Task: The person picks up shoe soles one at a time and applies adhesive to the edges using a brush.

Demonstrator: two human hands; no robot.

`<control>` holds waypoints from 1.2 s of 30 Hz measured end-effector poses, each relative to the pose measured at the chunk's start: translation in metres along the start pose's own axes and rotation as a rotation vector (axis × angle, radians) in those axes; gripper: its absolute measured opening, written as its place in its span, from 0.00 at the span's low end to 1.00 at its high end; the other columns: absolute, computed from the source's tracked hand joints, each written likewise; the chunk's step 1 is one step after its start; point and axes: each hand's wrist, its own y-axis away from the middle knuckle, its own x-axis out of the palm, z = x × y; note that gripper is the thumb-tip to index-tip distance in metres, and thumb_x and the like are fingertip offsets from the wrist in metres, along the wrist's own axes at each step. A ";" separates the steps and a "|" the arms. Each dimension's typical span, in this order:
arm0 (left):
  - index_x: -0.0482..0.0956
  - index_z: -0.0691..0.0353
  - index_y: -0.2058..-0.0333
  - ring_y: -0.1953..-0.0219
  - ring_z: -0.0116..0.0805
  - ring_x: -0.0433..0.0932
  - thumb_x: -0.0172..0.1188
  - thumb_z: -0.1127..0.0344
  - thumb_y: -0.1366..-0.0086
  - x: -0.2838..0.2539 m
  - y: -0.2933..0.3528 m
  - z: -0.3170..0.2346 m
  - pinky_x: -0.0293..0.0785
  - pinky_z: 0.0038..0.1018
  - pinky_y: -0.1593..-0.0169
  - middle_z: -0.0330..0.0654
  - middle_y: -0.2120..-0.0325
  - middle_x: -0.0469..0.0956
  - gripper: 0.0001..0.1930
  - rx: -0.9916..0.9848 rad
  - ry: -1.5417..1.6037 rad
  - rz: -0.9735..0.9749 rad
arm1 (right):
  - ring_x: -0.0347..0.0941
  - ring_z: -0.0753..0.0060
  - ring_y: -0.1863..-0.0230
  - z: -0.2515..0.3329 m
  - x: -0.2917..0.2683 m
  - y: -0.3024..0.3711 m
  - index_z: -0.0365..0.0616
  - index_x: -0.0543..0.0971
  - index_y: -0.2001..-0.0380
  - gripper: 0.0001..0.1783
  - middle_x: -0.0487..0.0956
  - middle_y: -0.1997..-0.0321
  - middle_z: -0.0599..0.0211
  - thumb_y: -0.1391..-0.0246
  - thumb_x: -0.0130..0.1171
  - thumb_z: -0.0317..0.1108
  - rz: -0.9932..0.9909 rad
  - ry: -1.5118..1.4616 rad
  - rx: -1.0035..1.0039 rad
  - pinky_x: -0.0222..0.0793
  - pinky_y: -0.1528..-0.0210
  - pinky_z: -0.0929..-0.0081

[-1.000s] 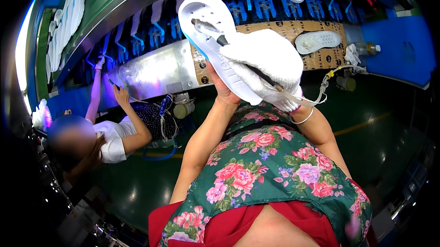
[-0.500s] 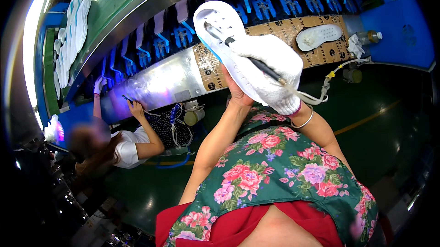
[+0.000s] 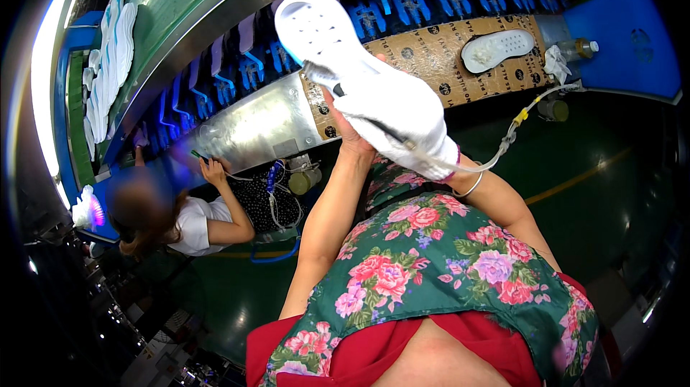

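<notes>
A white shoe sole (image 3: 315,28) with small holes in its inner face is held up over the bench's front edge. My bare left hand (image 3: 351,130) grips it from below; most of those fingers are hidden behind the sole. In a white knitted glove, my right hand (image 3: 402,110) is closed around a dark-handled brush (image 3: 321,71) fed by a thin clear hose (image 3: 496,159). The bristles lie at the sole's left edge, near its middle. Part of the handle is covered by the glove.
Another white sole (image 3: 497,51) lies on brown cardboard (image 3: 431,56) on the metal bench (image 3: 251,128). Beyond runs a row of blue clamps (image 3: 410,7) with shoe parts. A bottle (image 3: 577,49) stands right. At left a co-worker (image 3: 215,225) works near more white soles (image 3: 115,63).
The brush has moved from the sole's inner face to its left edge. Both hands and the sole have shifted left, and the gloved hand has turned.
</notes>
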 end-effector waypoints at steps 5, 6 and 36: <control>0.59 0.53 0.33 0.40 0.49 0.71 0.49 0.24 0.40 0.010 -0.008 -0.012 0.70 0.50 0.38 0.51 0.40 0.69 0.47 0.217 -0.125 -0.171 | 0.81 0.60 0.57 -0.008 0.004 0.001 0.42 0.85 0.57 0.15 0.85 0.57 0.59 0.50 0.65 0.26 -0.065 -0.091 0.052 0.77 0.54 0.69; 0.61 0.53 0.33 0.41 0.51 0.72 0.49 0.24 0.40 0.011 -0.009 -0.015 0.71 0.51 0.38 0.50 0.41 0.70 0.47 0.223 -0.112 -0.164 | 0.81 0.59 0.56 -0.008 -0.002 -0.004 0.43 0.85 0.57 0.15 0.85 0.55 0.59 0.50 0.65 0.27 0.012 0.096 -0.071 0.77 0.52 0.68; 0.60 0.65 0.38 0.51 0.59 0.71 0.63 0.22 0.56 -0.001 -0.009 -0.061 0.74 0.50 0.49 0.61 0.47 0.68 0.59 -0.058 0.010 0.037 | 0.81 0.61 0.65 -0.013 -0.004 0.005 0.52 0.87 0.58 0.15 0.85 0.64 0.66 0.51 0.69 0.30 0.180 0.075 -0.128 0.76 0.59 0.67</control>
